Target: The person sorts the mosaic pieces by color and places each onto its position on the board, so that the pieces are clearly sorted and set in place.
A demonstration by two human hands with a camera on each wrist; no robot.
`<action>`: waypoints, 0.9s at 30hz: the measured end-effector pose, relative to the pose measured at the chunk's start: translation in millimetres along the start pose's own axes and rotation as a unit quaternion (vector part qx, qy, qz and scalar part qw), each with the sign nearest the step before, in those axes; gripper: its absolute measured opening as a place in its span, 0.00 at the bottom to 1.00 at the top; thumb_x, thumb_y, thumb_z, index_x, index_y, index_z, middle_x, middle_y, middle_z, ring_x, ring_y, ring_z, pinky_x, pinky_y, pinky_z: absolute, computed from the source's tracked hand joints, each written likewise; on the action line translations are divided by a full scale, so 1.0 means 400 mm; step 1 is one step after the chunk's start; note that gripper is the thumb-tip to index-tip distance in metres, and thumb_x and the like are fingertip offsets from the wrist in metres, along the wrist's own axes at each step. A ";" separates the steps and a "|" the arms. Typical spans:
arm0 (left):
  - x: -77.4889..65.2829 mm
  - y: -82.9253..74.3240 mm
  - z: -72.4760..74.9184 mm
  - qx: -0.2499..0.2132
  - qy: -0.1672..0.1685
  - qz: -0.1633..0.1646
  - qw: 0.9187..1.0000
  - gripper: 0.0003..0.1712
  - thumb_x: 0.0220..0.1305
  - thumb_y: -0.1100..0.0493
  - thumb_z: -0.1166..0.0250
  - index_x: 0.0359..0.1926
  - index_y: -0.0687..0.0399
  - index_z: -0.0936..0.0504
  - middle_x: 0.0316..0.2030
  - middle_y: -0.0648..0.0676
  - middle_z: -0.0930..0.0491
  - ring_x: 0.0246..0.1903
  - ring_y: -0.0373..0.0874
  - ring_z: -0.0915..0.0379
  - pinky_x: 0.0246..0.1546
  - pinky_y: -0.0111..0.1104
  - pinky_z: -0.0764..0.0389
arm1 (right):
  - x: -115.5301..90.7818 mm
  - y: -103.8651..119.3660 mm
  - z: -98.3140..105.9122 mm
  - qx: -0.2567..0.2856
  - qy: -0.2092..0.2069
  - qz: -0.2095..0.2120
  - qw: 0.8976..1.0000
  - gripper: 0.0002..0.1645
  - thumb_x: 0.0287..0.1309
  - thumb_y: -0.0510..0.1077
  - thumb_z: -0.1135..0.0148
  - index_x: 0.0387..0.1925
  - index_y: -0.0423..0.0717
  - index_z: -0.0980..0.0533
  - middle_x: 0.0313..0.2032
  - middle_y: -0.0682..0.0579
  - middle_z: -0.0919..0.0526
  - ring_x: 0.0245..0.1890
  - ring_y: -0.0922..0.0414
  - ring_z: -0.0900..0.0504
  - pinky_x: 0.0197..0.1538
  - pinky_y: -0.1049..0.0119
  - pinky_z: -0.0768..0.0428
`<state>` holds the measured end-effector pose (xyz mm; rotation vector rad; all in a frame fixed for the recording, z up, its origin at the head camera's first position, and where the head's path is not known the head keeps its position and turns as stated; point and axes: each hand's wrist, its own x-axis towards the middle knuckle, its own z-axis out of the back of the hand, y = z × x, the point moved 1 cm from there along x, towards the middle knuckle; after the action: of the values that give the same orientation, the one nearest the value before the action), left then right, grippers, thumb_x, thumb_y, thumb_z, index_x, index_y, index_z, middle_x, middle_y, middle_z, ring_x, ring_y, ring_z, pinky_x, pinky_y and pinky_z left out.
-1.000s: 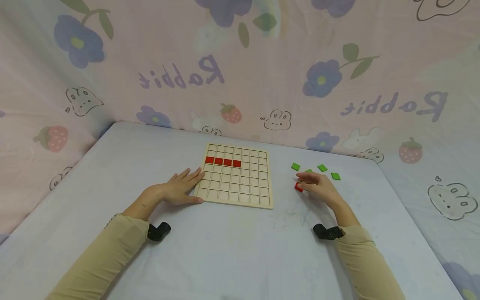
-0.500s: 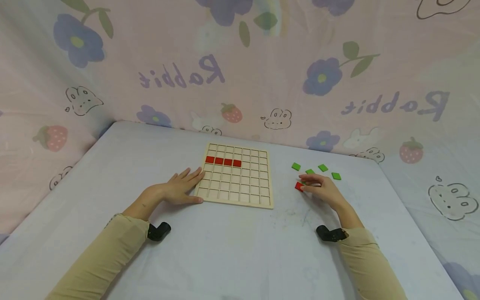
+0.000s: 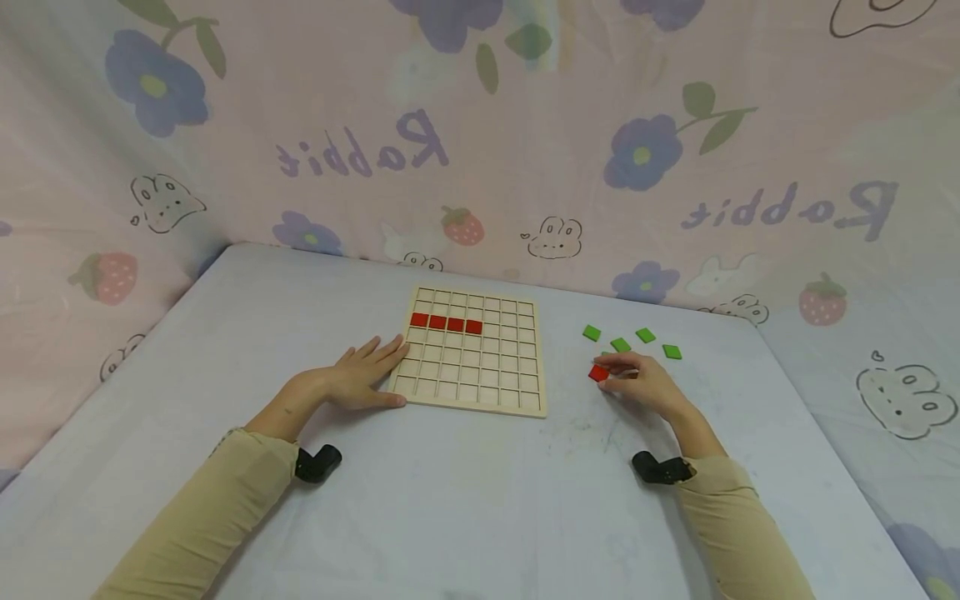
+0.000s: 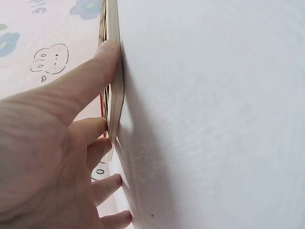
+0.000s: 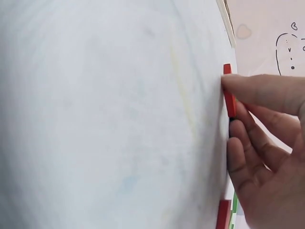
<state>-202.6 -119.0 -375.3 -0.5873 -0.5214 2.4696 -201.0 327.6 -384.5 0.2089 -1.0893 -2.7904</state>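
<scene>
A pale wooden grid board [image 3: 472, 367] lies flat on the white table, a row of red square tiles [image 3: 455, 325] set in its second row from the back. My left hand [image 3: 356, 379] rests at the board's left side with fingers spread and thumb at the near corner; in the left wrist view, thumb and fingertips touch the board's edge. Right of the board, my right hand [image 3: 643, 383] pinches a single red tile [image 3: 597, 373] between thumb and fingers, close over the table. Another red tile [image 5: 223, 214] shows below this hand in the right wrist view, hidden from the head view.
Several green square tiles [image 3: 620, 344] lie scattered just beyond my right hand. Both wrists carry black cameras [image 3: 662, 468]. Behind the white table [image 3: 480, 500] hangs a printed curtain [image 3: 517, 150] with flowers and rabbits.
My right hand's fingers have drawn in on the red tile, which shows more fully and sits a little tilted now. The left hand and the board have stayed put.
</scene>
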 end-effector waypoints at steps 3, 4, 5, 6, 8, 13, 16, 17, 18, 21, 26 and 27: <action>0.001 0.002 -0.001 0.001 0.000 0.000 1.000 0.49 0.67 0.43 0.43 0.75 0.61 0.58 0.75 0.63 0.64 0.72 0.68 0.73 0.68 0.64 0.66 | 0.001 0.000 -0.001 -0.008 0.001 -0.002 1.000 0.27 0.56 0.44 0.32 0.57 0.38 0.24 0.54 0.37 0.23 0.53 0.43 0.24 0.53 0.56 0.25; 0.002 0.002 -0.002 0.002 -0.001 0.000 1.000 0.49 0.67 0.43 0.43 0.75 0.61 0.58 0.75 0.63 0.64 0.72 0.68 0.73 0.68 0.64 0.66 | 0.001 0.001 -0.001 -0.009 0.001 -0.004 1.000 0.27 0.56 0.44 0.32 0.57 0.38 0.24 0.54 0.37 0.23 0.52 0.44 0.24 0.52 0.57 0.24; 0.003 0.003 -0.003 0.002 -0.001 0.001 1.000 0.49 0.67 0.43 0.43 0.75 0.61 0.58 0.75 0.63 0.64 0.72 0.68 0.73 0.68 0.64 0.66 | 0.002 0.001 -0.001 -0.010 0.001 -0.006 1.000 0.27 0.56 0.44 0.32 0.56 0.38 0.24 0.53 0.37 0.22 0.51 0.44 0.23 0.51 0.58 0.24; 0.004 0.004 -0.003 0.001 -0.001 0.001 1.000 0.49 0.67 0.43 0.43 0.75 0.61 0.57 0.75 0.63 0.64 0.72 0.68 0.73 0.68 0.64 0.66 | 0.002 0.001 0.000 -0.010 0.001 -0.007 1.000 0.27 0.56 0.44 0.32 0.56 0.38 0.24 0.52 0.37 0.22 0.50 0.45 0.23 0.50 0.60 0.25; 0.006 0.004 -0.004 0.002 -0.002 0.000 1.000 0.49 0.67 0.42 0.43 0.75 0.60 0.57 0.75 0.63 0.64 0.72 0.68 0.73 0.68 0.64 0.66 | 0.003 0.001 0.000 -0.009 0.002 -0.009 1.000 0.27 0.56 0.43 0.32 0.56 0.38 0.24 0.51 0.37 0.22 0.49 0.45 0.23 0.48 0.61 0.25; 0.006 0.004 -0.003 0.002 -0.001 0.001 1.000 0.49 0.67 0.42 0.43 0.75 0.60 0.57 0.75 0.63 0.64 0.73 0.68 0.73 0.68 0.63 0.66 | 0.002 0.005 0.001 -0.007 0.003 -0.013 1.000 0.27 0.55 0.43 0.31 0.56 0.37 0.24 0.51 0.37 0.22 0.49 0.46 0.23 0.47 0.63 0.24; 0.004 0.003 -0.002 0.002 -0.002 -0.001 1.000 0.49 0.67 0.42 0.43 0.75 0.61 0.57 0.75 0.63 0.64 0.72 0.68 0.72 0.68 0.64 0.66 | 0.002 0.007 0.002 -0.009 0.001 -0.014 1.000 0.27 0.55 0.44 0.31 0.55 0.37 0.24 0.50 0.38 0.21 0.47 0.48 0.23 0.45 0.65 0.24; 0.004 0.003 -0.002 0.003 -0.001 0.000 1.000 0.49 0.67 0.42 0.43 0.75 0.60 0.57 0.75 0.63 0.64 0.72 0.68 0.73 0.68 0.63 0.66 | 0.002 0.007 0.002 -0.011 0.000 -0.014 1.000 0.27 0.55 0.44 0.31 0.55 0.37 0.23 0.50 0.38 0.21 0.47 0.49 0.23 0.45 0.66 0.24; 0.003 0.002 -0.002 0.003 -0.002 -0.001 1.000 0.49 0.67 0.42 0.43 0.75 0.60 0.58 0.75 0.63 0.64 0.72 0.68 0.73 0.68 0.63 0.66 | 0.002 0.008 0.002 -0.011 -0.002 -0.015 1.000 0.26 0.55 0.44 0.31 0.55 0.37 0.23 0.49 0.38 0.21 0.46 0.49 0.23 0.44 0.67 0.24; 0.001 0.001 -0.001 0.002 -0.002 -0.001 1.000 0.49 0.67 0.42 0.43 0.75 0.60 0.58 0.75 0.63 0.64 0.72 0.68 0.73 0.68 0.63 0.66 | 0.004 0.006 0.001 -0.016 -0.007 -0.020 1.000 0.25 0.55 0.44 0.31 0.54 0.38 0.22 0.48 0.40 0.19 0.44 0.53 0.23 0.43 0.69 0.25; 0.001 0.002 -0.001 0.003 -0.001 0.000 1.000 0.49 0.67 0.42 0.43 0.75 0.60 0.58 0.75 0.63 0.64 0.72 0.68 0.73 0.68 0.63 0.66 | 0.007 0.004 -0.003 -0.013 -0.010 -0.031 0.999 0.25 0.54 0.45 0.31 0.53 0.39 0.22 0.47 0.41 0.19 0.42 0.56 0.23 0.41 0.72 0.25; 0.001 0.002 -0.001 0.003 -0.001 -0.001 1.000 0.49 0.67 0.42 0.43 0.75 0.60 0.58 0.75 0.63 0.64 0.72 0.68 0.73 0.68 0.63 0.66 | 0.007 0.005 -0.004 -0.012 -0.010 -0.030 0.999 0.26 0.55 0.45 0.31 0.53 0.39 0.22 0.47 0.41 0.19 0.42 0.56 0.23 0.41 0.72 0.25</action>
<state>-203.1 -119.2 -376.0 -0.5821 -0.5143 2.4696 -203.4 324.7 -384.6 0.2143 -1.0702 -2.8640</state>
